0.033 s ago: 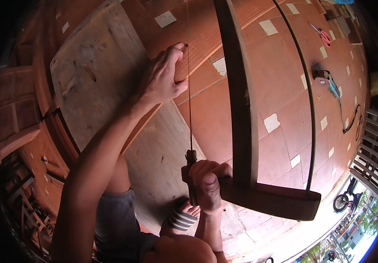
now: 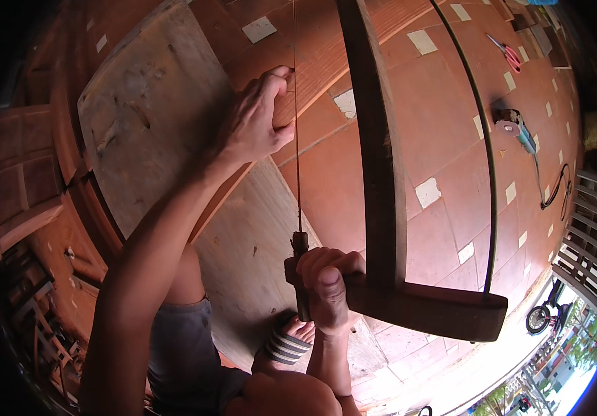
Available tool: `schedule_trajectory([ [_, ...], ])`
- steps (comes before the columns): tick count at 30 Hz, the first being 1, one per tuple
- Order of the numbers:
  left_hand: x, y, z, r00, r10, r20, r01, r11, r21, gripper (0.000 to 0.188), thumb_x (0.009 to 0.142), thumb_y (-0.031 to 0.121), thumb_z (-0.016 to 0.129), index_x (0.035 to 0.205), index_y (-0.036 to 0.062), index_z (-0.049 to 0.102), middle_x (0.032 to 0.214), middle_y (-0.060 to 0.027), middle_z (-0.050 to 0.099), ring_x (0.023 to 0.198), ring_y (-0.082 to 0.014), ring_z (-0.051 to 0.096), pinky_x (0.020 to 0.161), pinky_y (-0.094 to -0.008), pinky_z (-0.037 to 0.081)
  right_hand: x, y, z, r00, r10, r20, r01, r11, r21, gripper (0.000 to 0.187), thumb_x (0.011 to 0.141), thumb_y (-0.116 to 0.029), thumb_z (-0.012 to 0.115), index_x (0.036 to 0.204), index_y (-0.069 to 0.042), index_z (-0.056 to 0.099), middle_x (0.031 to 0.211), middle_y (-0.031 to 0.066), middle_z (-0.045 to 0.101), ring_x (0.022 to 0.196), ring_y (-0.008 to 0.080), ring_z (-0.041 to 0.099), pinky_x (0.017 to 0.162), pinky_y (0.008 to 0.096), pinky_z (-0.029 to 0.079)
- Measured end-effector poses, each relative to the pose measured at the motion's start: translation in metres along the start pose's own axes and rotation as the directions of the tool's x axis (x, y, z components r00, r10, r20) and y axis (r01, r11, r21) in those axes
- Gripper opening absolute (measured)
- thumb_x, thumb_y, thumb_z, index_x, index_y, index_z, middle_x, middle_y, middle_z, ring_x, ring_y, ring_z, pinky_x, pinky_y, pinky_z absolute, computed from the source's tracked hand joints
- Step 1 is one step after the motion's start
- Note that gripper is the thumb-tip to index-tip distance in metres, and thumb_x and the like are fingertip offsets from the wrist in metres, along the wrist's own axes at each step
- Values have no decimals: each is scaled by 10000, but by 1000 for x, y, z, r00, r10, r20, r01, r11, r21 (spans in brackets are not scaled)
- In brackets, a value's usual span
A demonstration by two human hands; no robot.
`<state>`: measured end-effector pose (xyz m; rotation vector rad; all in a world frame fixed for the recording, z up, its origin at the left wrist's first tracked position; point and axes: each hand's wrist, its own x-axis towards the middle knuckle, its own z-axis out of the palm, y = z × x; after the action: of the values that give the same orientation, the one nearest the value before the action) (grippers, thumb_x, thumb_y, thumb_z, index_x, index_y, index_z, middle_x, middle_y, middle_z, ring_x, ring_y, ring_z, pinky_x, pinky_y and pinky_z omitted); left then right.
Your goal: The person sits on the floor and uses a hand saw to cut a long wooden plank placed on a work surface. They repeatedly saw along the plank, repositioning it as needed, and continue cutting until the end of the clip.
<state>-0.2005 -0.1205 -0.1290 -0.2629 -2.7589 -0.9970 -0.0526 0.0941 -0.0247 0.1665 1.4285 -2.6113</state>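
My right hand is closed around the near end of a wooden frame saw, beside the turned handle. From that handle the thin saw blade runs away from me and crosses a reddish wooden board. Just left of the blade, my left hand grips this board, thumb on the near side and fingers over the top. The board lies slantwise across a worn grey plank. The saw's far end is out of the picture.
An angle grinder with its cord and red-handled scissors lie on the tiled floor at right. My striped sandal presses near the plank. Wooden furniture parts stand at left, a slatted rack at far right.
The saw's near end has moved slightly away from me together with my right hand. My left hand stays on the board.
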Motion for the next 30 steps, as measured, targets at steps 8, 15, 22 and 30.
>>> schedule_trajectory([
  [8, 10, -2, -4, 1000, -10, 6, 10, 1000, -11, 522, 758, 74, 794, 1125, 30, 426, 1421, -267, 528, 1200, -460, 576, 1009, -485, 480, -8, -5, 3, 1000, -3, 8, 2, 1000, 22, 322, 1010, -249, 695, 849, -80, 473, 677, 61, 514, 607, 180, 484, 642, 378, 455],
  [15, 9, -3, -3, 998, -50, 25, 50, 999, -18, 527, 762, 75, 804, 1128, 30, 428, 1380, -264, 546, 1219, -452, 571, 1026, -481, 476, 9, -6, 7, 999, 37, -20, -38, 997, -68, 282, 1031, -211, 647, 869, -60, 471, 701, 86, 520, 643, 188, 489, 712, 392, 466],
  [22, 7, -6, -5, 999, -52, 11, 52, 998, -21, 523, 751, 78, 807, 1114, 31, 434, 1412, -261, 541, 1242, -443, 567, 1033, -478, 473, -41, -25, 0, 1000, 18, -24, -18, 1000, -17, 343, 1027, -230, 668, 814, -92, 437, 639, 55, 496, 574, 187, 485, 609, 383, 466],
  [30, 10, 3, -4, 995, -97, 21, 98, 994, -50, 535, 758, 112, 798, 1160, 23, 457, 1416, -267, 541, 1258, -431, 568, 1059, -461, 468, 83, 9, 28, 993, 21, -119, -41, 985, -166, 296, 1051, -186, 637, 846, -28, 494, 692, 76, 546, 604, 151, 476, 660, 362, 477],
])
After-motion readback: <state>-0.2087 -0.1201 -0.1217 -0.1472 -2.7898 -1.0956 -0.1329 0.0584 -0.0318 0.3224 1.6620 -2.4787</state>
